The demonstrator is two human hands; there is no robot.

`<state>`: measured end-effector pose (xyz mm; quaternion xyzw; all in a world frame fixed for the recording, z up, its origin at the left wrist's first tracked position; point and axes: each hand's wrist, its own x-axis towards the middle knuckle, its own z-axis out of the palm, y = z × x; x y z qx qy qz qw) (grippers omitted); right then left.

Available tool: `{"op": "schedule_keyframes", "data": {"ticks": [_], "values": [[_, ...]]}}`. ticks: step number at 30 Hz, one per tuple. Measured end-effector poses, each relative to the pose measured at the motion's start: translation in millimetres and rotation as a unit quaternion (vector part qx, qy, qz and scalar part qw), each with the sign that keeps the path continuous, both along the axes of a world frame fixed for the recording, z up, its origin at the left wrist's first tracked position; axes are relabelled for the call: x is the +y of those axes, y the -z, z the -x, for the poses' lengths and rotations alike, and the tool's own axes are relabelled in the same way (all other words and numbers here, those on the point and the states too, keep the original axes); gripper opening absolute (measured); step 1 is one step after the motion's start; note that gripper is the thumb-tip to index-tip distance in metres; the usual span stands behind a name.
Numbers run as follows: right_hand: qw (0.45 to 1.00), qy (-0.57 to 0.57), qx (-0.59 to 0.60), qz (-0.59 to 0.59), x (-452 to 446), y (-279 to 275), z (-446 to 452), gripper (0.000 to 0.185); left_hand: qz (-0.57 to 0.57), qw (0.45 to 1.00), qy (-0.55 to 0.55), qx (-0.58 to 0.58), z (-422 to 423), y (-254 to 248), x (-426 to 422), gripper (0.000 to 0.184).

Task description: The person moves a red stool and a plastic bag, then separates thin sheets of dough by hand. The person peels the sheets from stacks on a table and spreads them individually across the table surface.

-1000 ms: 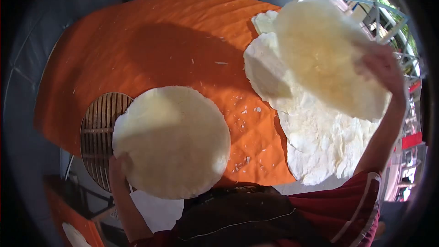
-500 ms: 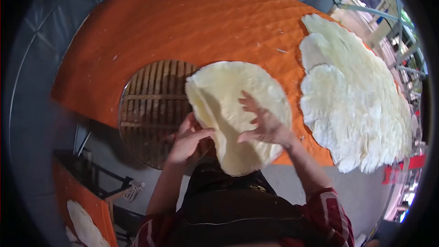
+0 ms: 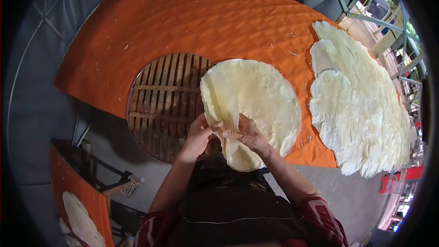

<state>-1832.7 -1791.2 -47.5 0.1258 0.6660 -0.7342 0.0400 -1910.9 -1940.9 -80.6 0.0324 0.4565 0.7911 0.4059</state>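
A pile of thin, pale round flatbread sheets (image 3: 270,96) lies at the table's near edge, overlapping the right side of a round slatted wooden board (image 3: 157,105). The left part of the top flatbread (image 3: 219,100) is lifted and folded over into a loose flap. My left hand (image 3: 197,139) is closed on the flap's left edge, thumb on top. My right hand (image 3: 247,135) pinches the same flap just to the right, thumb pointing at my left thumb. The fingertips under the sheet are partly hidden.
An orange cloth (image 3: 183,18) with small scraps covers the table. Many overlapping flatbreads (image 3: 361,105) spread along its right side. At lower left, a smaller orange table (image 3: 77,178) carries more pale sheets (image 3: 82,219). Metal frame bars (image 3: 379,18) stand at upper right.
My right hand has moved left from above the middle of the pile to the flap and closed on it. My left hand still grips the edge. The view has shifted slightly.
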Motion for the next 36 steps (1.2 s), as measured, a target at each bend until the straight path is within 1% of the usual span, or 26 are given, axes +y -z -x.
{"op": "schedule_keyframes", "data": {"ticks": [3, 6, 9, 10, 13, 16, 18, 19, 22, 25, 28, 30, 33, 36], "values": [[0.999, -0.003, 0.032, -0.026, -1, -2, -1, 0.072, 0.005, 0.999, -0.006, 0.051, 2, 7, 2, 0.033], [0.998, -0.003, 0.041, -0.042, 4, 8, -7, 0.078, -0.027, 0.998, 0.001, 0.055, -1, 2, 0, 0.033], [0.996, 0.002, 0.048, -0.070, 7, 2, -7, 0.079, -0.040, 0.999, 0.003, 0.004, -2, -1, -2, 0.035], [0.995, 0.008, 0.051, -0.082, 8, -3, -8, 0.079, -0.043, 0.999, -0.002, 0.011, 0, 1, -2, 0.036], [0.999, 0.013, 0.042, -0.013, 8, -13, -6, 0.078, -0.047, 0.999, -0.002, 0.015, 1, 9, -3, 0.037], [0.992, -0.014, 0.039, -0.118, 11, -10, -6, 0.078, -0.040, 0.999, 0.006, 0.016, -2, 4, -2, 0.037], [0.997, -0.008, 0.072, -0.040, 10, 5, -5, 0.082, -0.031, 0.999, -0.002, 0.042, -6, 3, -2, 0.039], [0.996, -0.004, 0.091, -0.001, 8, 9, -5, 0.084, -0.033, 0.999, -0.004, 0.035, -5, 2, -2, 0.039], [0.998, -0.017, 0.049, -0.037, 4, 2, -8, 0.089, -0.031, 0.999, -0.005, 0.021, -6, 0, -2, 0.041], [0.994, -0.042, 0.052, -0.085, 2, 3, -8, 0.093, -0.023, 0.999, -0.002, 0.031, -6, 0, -2, 0.044], [0.998, -0.041, 0.042, -0.001, 6, 13, -5, 0.094, -0.023, 0.998, -0.007, 0.056, -8, 2, -3, 0.048], [0.998, -0.039, 0.041, 0.009, 7, 18, -5, 0.093, -0.025, 0.997, 0.001, 0.077, -10, 0, -3, 0.052], [0.999, -0.032, 0.026, 0.014, 5, 17, -4, 0.090, -0.026, 0.997, 0.005, 0.075, -11, 1, -5, 0.055], [1.000, -0.015, 0.007, -0.002, 1, 9, -4, 0.089, -0.031, 0.995, 0.035, 0.089, -10, -4, -6, 0.056]]}}
